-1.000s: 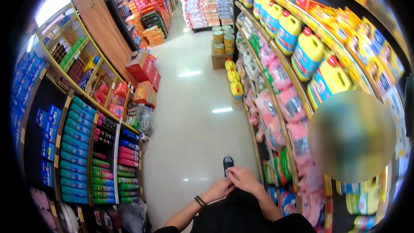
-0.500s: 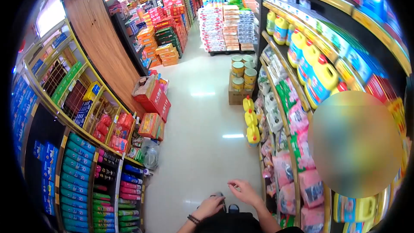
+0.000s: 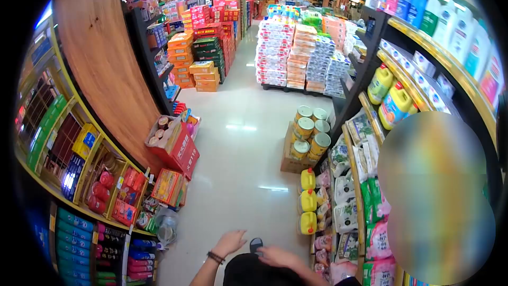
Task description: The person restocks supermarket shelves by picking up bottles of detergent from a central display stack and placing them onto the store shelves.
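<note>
Over the pale floor, my left hand swings low in front of my body with its fingers stretched out and nothing in them. A dark beaded bracelet circles that wrist. Closer to my dark clothing is my right hand, its fingers loosely extended and empty. One dark shoe shows between the hands. Neither hand touches any goods. The yellow jugs on the floor to the right stand well ahead of my right hand.
Shelves with pink bags line the right side; a blurred patch covers part of them. A carton of tins stands on the floor there. Left are a red box and bagged goods. Stacked paper packs stand ahead.
My view has moved forward along the aisle, so the tins and yellow jugs appear closer. My left hand has swung forward and left; my right hand has drawn back toward my body.
</note>
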### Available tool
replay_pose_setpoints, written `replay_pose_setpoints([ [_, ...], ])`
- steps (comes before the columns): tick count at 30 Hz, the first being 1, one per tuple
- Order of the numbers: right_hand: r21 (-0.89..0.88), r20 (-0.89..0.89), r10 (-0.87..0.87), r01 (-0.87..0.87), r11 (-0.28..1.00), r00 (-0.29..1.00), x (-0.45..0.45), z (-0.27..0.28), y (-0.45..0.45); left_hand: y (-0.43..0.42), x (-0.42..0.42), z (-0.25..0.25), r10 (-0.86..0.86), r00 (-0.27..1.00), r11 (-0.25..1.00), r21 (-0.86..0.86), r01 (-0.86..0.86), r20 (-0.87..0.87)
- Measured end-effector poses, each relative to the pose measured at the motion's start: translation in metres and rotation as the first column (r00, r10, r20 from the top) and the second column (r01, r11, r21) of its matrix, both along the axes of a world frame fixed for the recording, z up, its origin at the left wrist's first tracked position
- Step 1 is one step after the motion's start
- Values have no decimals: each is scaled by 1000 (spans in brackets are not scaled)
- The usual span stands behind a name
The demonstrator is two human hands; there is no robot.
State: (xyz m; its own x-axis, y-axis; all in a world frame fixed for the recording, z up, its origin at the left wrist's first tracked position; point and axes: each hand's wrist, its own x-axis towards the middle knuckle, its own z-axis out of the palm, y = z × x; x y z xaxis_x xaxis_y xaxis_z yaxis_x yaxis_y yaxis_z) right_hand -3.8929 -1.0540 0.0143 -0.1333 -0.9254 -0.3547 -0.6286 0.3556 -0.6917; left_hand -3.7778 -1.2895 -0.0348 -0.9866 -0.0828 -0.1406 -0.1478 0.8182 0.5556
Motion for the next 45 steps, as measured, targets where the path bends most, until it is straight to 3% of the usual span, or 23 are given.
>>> replay_pose_setpoints([
  [5, -184, 14, -249, 247, 952, 969, -102, 19, -78, -43, -160, 94, -110, 965, 993, 8, 115, -239],
  [8, -122, 24, -175, 176, 977, 984, -175, -20, -118, -66, -233, 100, -175, 926, 966, 121, 227, -335],
  [10, -141, 79, -114, 125, 982, 990, -225, -70, -143, -90, -272, 110, -205, 964, 947, 214, 238, -167],
  [11, -92, 25, -85, 87, 992, 996, -252, -83, -162, -105, -291, 110, -220, 973, 938, 259, 231, -72],
  [13, 38, -67, 1, 2, 999, 998, -300, -95, -193, -142, -327, 93, -239, 969, 960, 170, 225, 70],
  [17, 10, -37, -77, 77, 997, 996, -405, -49, -265, -226, -392, 74, -263, 886, 950, -59, 308, 382],
  [20, -27, -88, -95, 93, 995, 992, -473, -31, -320, -286, -433, 51, -156, 988, 981, 117, 154, 13],
  [23, -39, -165, -32, 26, 999, 986, -548, 8, -380, -326, -493, 78, 31, 991, 1000, 0, -31, 131],
  [25, -102, -134, -14, 1, 995, 991, -589, 39, -420, -354, -535, 72, 27, 993, 998, 45, -32, 118],
  [29, -145, -62, 51, -60, 988, 997, -669, 13, -492, -413, -621, 41, -13, 989, 982, 189, -15, 149],
  [31, -95, -25, 63, -65, 993, 998, -711, -2, -524, -446, -673, 35, -36, 991, 966, 259, 1, 132],
  [34, 25, 22, 138, -139, 990, 990, -784, -39, -566, -511, -751, 27, 12, 990, 976, 212, -43, 142],
  [37, 227, -63, 187, -168, 959, 980, -880, 1, -621, -582, -842, 26, 47, 994, 990, 128, -59, 94],
  [38, 135, -191, 126, -101, 986, 973, -907, 10, -637, -605, -876, 27, 37, 999, 994, 104, -40, 28],
  [41, -124, -246, -59, 29, 992, 968, -994, 35, -687, -663, -982, 64, -30, 999, 999, 25, 31, -25],
  [42, -192, -218, -129, 87, 978, 967, -1017, 47, -704, -681, -1015, 81, -69, 998, 998, -11, 69, -8],
  [44, -325, -150, -269, 209, 922, 951, -1062, 73, -734, -706, -1078, 119, -96, 987, 995, 12, 99, -131],
  [45, -340, -25, -329, 301, 891, 944, -1079, 74, -748, -713, -1104, 132, -103, 975, 994, 25, 110, -198],
])
